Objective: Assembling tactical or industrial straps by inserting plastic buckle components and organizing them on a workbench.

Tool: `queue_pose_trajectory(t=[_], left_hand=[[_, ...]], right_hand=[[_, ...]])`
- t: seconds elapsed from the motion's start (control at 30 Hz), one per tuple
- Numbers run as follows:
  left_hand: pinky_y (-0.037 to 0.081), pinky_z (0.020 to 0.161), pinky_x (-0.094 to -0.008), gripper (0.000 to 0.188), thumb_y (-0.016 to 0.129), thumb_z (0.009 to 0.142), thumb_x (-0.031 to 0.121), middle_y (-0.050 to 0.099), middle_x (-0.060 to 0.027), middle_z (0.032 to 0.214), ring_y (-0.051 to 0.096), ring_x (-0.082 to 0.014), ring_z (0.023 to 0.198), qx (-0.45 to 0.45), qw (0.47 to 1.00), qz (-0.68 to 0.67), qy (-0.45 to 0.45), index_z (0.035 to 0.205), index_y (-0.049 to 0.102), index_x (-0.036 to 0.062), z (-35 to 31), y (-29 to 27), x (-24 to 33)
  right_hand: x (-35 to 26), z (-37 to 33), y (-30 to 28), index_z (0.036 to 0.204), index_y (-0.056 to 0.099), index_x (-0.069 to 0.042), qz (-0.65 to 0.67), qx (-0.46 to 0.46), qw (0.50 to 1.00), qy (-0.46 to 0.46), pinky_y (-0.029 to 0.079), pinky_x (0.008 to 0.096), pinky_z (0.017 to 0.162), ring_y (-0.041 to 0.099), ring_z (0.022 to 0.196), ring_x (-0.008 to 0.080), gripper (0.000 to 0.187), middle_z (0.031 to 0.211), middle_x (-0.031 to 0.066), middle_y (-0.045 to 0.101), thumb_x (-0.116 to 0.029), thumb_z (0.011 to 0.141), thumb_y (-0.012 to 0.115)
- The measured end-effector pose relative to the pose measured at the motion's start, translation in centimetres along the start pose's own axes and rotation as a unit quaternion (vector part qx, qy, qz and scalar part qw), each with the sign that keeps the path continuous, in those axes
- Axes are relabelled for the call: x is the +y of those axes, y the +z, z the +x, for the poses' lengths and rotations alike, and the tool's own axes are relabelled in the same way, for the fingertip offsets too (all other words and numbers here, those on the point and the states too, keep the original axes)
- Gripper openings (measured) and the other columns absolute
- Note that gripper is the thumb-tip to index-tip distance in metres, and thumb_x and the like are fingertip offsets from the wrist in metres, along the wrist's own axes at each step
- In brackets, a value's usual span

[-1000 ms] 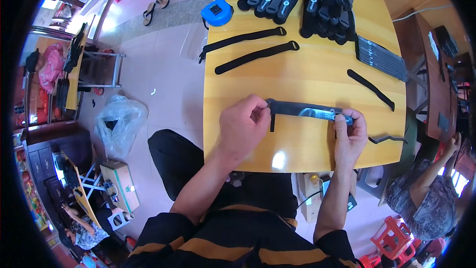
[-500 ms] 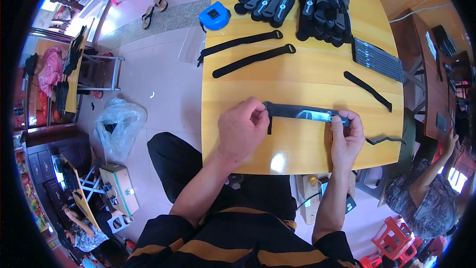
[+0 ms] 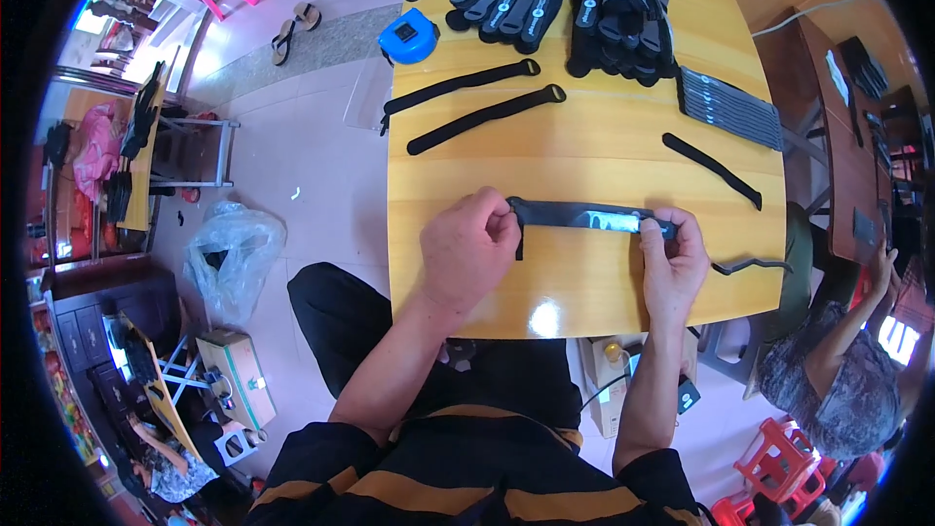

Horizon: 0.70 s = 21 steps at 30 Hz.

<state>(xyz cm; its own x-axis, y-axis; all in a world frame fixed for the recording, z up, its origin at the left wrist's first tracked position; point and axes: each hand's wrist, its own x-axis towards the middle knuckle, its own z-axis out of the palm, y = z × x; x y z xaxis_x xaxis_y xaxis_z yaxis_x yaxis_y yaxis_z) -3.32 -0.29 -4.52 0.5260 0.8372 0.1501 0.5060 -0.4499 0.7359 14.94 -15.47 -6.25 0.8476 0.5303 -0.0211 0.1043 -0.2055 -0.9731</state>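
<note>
A dark hook-and-loop strap [image 3: 575, 214] with a glossy patch is stretched flat between my hands, just over the table near its front edge. My left hand [image 3: 467, 244] pinches its left end, where a short black piece hangs down. My right hand [image 3: 674, 258] grips the right end between thumb and fingers. Beyond them lie two black straps with end loops, the nearer strap [image 3: 487, 120] and the farther strap [image 3: 458, 93]. Another black strap [image 3: 713, 170] lies to the right, and a thin wavy strap [image 3: 750, 265] lies beside my right hand.
On the wooden table [image 3: 594, 151] are a blue tape measure [image 3: 407, 36], bundled straps [image 3: 521, 0], a second bundle [image 3: 621, 15] and a row of grey straps [image 3: 730, 109]. A plastic bag [image 3: 234, 253] lies on the floor at left. Another person [image 3: 828, 380] sits at right.
The table and its things have shifted slightly left in the picture as the view moves. My hands keep the same hold on the strap.
</note>
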Motion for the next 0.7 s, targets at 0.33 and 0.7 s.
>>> queue_pose_trajectory(t=[0.33, 0.7], left_hand=[[0.051, 0.056, -0.0358, 0.015, 0.074, 0.084, 0.013, 0.066, -0.0081, 0.067, 0.065, -0.0246, 0.058, -0.023, 0.998, 0.032, 0.039, 0.083, 0.061, 0.0063, 0.4, -0.4, 0.3], [0.050, 0.059, -0.0443, 0.032, 0.078, 0.083, 0.030, 0.066, -0.0103, 0.070, 0.066, -0.0337, 0.067, -0.122, 0.986, 0.114, -0.005, 0.079, 0.059, 0.0050, 2.1, -1.0, 1.0]], right_hand=[[-0.3, 0.6, -0.7, 0.104, 0.066, -0.001, -0.033, -0.018, 0.999, 0.006, 0.045, 0.0203, 0.062, 0.052, 0.069, 0.0042, 0.013, 0.078, -0.0028, 0.062, -0.004, 0.092, 0.071], [-0.9, 0.9, -1.0, 0.101, 0.066, -0.002, -0.133, -0.009, 0.990, -0.043, 0.052, 0.0263, 0.064, 0.063, 0.067, 0.0102, 0.013, 0.077, 0.0061, 0.069, -0.004, 0.089, 0.072]])
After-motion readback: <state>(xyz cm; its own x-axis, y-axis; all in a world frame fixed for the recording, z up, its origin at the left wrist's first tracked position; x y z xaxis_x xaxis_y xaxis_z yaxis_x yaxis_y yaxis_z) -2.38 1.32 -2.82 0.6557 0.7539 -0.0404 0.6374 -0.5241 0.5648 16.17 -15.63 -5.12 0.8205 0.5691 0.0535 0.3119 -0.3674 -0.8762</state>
